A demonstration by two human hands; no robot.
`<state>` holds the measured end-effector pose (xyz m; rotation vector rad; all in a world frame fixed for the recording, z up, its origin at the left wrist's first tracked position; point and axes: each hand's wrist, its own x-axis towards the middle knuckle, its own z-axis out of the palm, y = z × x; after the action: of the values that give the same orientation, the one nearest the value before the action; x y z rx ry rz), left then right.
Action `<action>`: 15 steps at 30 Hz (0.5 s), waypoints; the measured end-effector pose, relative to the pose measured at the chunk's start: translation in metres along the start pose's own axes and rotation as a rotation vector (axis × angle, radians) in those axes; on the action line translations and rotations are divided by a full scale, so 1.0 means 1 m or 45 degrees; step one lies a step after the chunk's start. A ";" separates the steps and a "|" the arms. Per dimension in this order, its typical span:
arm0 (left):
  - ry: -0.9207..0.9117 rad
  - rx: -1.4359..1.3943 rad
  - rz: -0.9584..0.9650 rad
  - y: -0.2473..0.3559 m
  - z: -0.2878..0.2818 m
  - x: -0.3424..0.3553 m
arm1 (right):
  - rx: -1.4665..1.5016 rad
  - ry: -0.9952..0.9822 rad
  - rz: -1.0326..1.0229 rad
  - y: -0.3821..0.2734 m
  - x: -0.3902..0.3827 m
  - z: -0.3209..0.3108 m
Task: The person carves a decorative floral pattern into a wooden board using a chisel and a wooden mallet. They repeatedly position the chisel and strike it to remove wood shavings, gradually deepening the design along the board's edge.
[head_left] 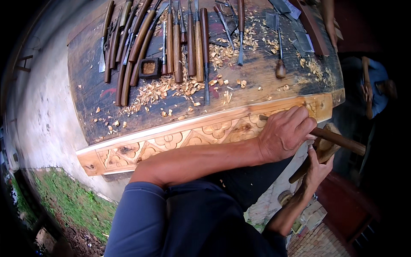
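My left hand [284, 135] is closed around a chisel with a long brown wooden handle [342, 140], its metal end angled onto the carved pale wooden board [216, 128]. Triangles and four-petal flowers are cut into the board, which lies along the near edge of the workbench. Just right of that hand, my right hand [317, 169] grips a wooden mallet [327, 144], whose head sits under the chisel handle. My left forearm crosses in front of the board and hides part of it.
Rows of chisels [177, 51], a small dark square container [149, 68], wood shavings and flat metal pieces [303, 43] lie on the worn bench [98, 85]. Another person's arm [329, 25] is at the bench's far right; a person in blue [376, 88] is beyond. Grass [72, 201] lies lower left.
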<state>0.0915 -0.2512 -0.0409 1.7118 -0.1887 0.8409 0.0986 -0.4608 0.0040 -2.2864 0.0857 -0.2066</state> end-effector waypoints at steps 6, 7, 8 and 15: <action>0.088 -0.008 -0.026 -0.002 0.002 0.003 | -0.127 0.165 -0.206 -0.040 0.033 -0.033; 0.110 -0.012 -0.032 -0.002 0.002 0.004 | -0.153 0.208 -0.290 -0.046 0.041 -0.043; 0.116 -0.027 -0.036 -0.001 0.001 0.005 | -0.166 0.286 -0.375 -0.056 0.046 -0.050; 0.144 -0.035 -0.052 -0.004 -0.002 0.002 | -0.096 0.438 -0.716 -0.128 0.055 -0.036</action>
<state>0.0941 -0.2477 -0.0426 1.6324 -0.0879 0.8985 0.1452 -0.4097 0.1299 -2.2781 -0.3836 -0.8984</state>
